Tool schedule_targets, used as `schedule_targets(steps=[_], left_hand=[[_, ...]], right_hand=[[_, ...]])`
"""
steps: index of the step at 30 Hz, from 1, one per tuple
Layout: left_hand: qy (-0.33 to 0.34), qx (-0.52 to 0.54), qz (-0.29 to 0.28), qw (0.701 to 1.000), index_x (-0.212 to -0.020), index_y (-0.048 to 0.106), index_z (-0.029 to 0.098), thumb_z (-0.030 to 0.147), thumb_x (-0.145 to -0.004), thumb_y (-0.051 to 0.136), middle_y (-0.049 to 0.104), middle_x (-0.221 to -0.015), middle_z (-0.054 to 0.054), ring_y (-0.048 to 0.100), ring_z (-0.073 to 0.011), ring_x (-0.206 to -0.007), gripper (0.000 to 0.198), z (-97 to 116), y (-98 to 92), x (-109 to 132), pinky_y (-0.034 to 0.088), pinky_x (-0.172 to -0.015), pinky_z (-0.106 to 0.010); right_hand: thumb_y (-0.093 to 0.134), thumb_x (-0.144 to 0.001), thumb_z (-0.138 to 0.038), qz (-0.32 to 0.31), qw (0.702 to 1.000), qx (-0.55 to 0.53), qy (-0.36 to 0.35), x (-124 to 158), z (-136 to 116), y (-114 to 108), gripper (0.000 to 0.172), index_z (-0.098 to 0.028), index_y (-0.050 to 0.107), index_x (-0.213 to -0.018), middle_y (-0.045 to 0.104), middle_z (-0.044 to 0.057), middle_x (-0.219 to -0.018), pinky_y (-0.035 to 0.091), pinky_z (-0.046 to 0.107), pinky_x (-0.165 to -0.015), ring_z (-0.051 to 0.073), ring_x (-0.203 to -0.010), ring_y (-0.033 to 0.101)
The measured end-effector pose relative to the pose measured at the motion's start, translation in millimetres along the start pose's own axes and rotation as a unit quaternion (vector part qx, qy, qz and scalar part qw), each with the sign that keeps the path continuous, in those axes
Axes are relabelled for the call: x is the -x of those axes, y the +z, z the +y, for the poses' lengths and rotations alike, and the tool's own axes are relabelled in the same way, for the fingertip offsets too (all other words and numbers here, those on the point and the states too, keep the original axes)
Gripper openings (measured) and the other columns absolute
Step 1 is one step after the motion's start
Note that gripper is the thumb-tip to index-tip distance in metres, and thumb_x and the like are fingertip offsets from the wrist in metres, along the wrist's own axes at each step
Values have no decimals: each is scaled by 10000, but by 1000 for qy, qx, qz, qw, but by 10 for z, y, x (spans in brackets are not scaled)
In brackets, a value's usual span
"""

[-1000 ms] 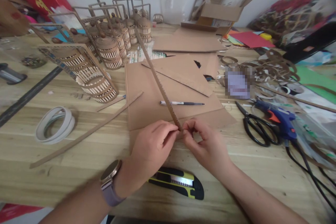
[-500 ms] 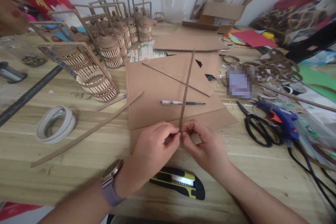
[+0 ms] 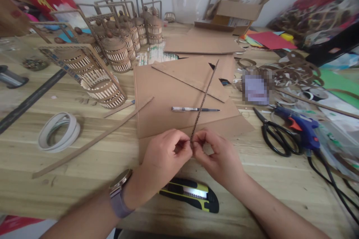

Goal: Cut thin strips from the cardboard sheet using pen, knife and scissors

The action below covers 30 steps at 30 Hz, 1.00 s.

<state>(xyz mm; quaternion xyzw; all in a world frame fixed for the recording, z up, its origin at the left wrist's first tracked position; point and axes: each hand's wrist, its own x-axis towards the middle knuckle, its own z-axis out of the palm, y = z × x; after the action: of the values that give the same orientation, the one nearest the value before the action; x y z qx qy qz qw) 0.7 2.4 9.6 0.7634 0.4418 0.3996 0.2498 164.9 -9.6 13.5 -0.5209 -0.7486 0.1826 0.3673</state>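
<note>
A long thin cardboard strip (image 3: 203,100) stands up from my fingers and leans away to the right. My left hand (image 3: 164,158) and my right hand (image 3: 217,157) both pinch its near end, fingertips almost touching, just above flat cardboard sheets (image 3: 159,101). A pen (image 3: 195,109) lies on the sheets behind the strip. A yellow and black utility knife (image 3: 190,194) lies on the wooden table (image 3: 56,179) right under my wrists. A watch sits on my left wrist.
A tape roll (image 3: 58,132) and a loose cardboard strip (image 3: 92,140) lie left. Cardboard lantern models (image 3: 112,52) stand at back left. Black scissors (image 3: 273,134) and a blue glue gun (image 3: 300,127) with its cord lie right. An open box (image 3: 235,7) is at the back.
The strip's far end has swung from leaning left, through upright, to leaning right and turned edge-on. Both hands stayed pinched on its near end, barely moving.
</note>
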Motion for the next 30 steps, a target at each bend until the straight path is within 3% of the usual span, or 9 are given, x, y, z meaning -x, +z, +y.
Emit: schedule_targets(steps=[8,20,24,30], left_hand=[[-53,84,-13,995,-734,654,169,123,-805,551,679,-653,34,613,-64,-583,133,27,-40,-39,454,-568,-123],[-112,147,-21,983,-737,675,167,175,-805,563,684,-642,28,612,-77,-585,131,18,-25,-49,460,-552,-137],[-79,112,-6,991,-738,663,168,135,-813,562,679,-642,33,616,-68,-578,130,16,-20,-42,458,-554,-124],[62,-18,36,997,-780,626,151,84,-857,537,674,-701,-4,646,-101,-645,135,-13,-8,-5,489,-629,-175]], right_hand=[[513,-780,-211,-32,995,-80,50,-64,7,-57,105,-237,549,-685,590,-32,-596,429,216,-524,114,-549,544],[526,-786,-220,-35,988,-135,65,-88,13,-72,108,-230,576,-691,622,-25,-609,447,209,-519,111,-548,563],[543,-771,-208,-7,988,-134,72,-84,3,-54,98,-228,588,-687,646,-19,-618,480,210,-528,115,-558,593],[605,-799,-263,28,986,-140,89,-42,-2,-39,108,-221,661,-717,684,-14,-632,510,212,-526,125,-566,640]])
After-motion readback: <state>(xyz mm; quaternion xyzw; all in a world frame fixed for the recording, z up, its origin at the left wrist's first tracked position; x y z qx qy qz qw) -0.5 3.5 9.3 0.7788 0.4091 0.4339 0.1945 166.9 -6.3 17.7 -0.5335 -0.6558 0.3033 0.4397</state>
